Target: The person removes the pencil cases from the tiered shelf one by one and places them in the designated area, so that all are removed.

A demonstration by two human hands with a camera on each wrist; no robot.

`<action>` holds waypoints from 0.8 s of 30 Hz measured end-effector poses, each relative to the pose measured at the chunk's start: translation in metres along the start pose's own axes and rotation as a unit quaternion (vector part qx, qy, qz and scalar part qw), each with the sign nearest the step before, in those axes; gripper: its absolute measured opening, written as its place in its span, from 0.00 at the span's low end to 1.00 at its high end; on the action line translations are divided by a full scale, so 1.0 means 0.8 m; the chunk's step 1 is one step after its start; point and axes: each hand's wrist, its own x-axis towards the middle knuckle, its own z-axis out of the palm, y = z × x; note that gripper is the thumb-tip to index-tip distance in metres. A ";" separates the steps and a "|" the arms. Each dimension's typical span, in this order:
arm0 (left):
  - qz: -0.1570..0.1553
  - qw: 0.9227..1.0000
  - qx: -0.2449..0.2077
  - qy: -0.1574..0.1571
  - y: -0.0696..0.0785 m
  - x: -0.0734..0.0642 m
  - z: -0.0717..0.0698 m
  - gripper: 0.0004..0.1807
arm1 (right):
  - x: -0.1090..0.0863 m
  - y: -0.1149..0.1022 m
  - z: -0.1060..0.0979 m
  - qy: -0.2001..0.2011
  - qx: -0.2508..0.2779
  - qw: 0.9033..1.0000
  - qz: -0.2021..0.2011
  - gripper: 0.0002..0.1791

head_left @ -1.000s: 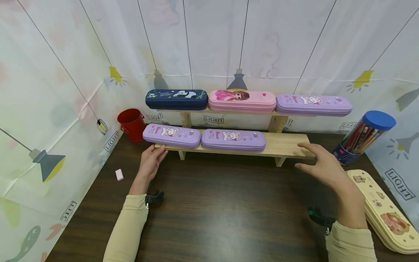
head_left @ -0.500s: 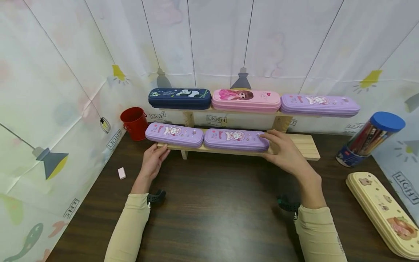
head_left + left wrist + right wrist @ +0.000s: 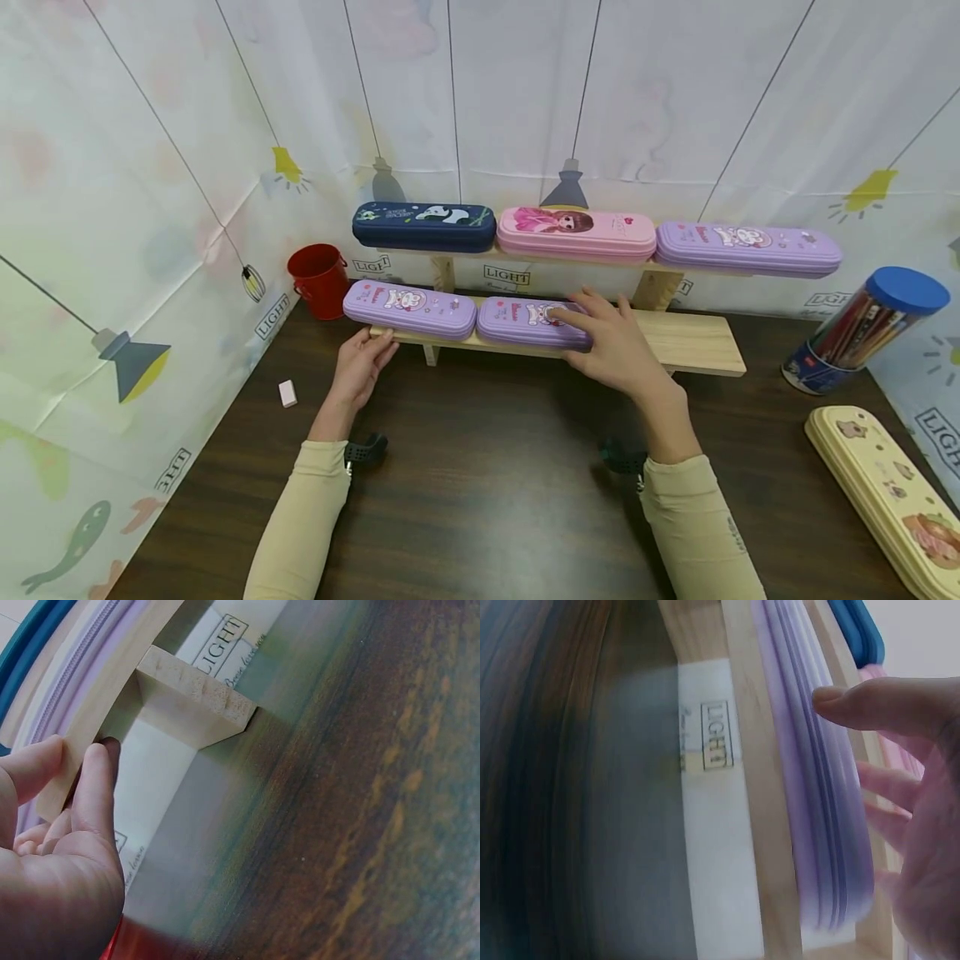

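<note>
My left hand (image 3: 358, 367) pinches the left end of the lower board of a two-tier wooden shelf (image 3: 686, 337), thumb above and fingers beneath, as the left wrist view shows. On that board lie two purple pencil cases: a left one (image 3: 408, 310) and a right one (image 3: 517, 323). My right hand (image 3: 615, 346) is over the right end of the right case, fingers spread, thumb at its front side. The right wrist view shows the thumb (image 3: 855, 709) in front of this case and the other fingers reaching behind; whether they touch it I cannot tell.
The upper board bears a navy panda case (image 3: 423, 227), a pink case (image 3: 577, 233) and a purple case (image 3: 748, 248). A red bucket (image 3: 318, 283) and white eraser (image 3: 287, 393) are left; a blue-lidded pencil tub (image 3: 862, 333) and cream case (image 3: 885, 492) are right.
My right hand has moved left from the bare right end of the lower board to over the right purple case. My left hand keeps its grip, and the view has shifted slightly.
</note>
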 end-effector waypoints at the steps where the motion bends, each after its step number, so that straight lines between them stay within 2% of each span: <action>1: 0.000 1.000 0.000 0.001 0.000 0.000 0.000 0.22 | 0.003 -0.002 0.002 -0.001 -0.008 1.000 -0.001 0.35; 6: -0.002 1.000 0.001 -0.003 0.000 0.000 -0.001 0.23 | 0.016 -0.008 0.013 -0.009 -0.044 0.999 -0.008 0.36; 12: 0.002 1.000 0.006 0.001 0.004 -0.003 -0.006 0.24 | 0.023 -0.016 0.020 -0.030 -0.055 0.998 -0.016 0.34; 15: 0.000 1.000 0.007 0.004 0.007 -0.004 -0.005 0.23 | 0.021 -0.019 0.018 -0.035 -0.053 0.998 -0.017 0.34; 19: -0.004 1.000 0.011 -0.008 0.007 -0.003 0.000 0.25 | 0.016 -0.018 0.011 -0.035 -0.045 0.998 -0.012 0.32; 24: -0.015 1.000 0.003 -0.002 0.004 -0.003 0.001 0.24 | 0.004 -0.019 -0.002 -0.058 -0.038 0.998 -0.008 0.30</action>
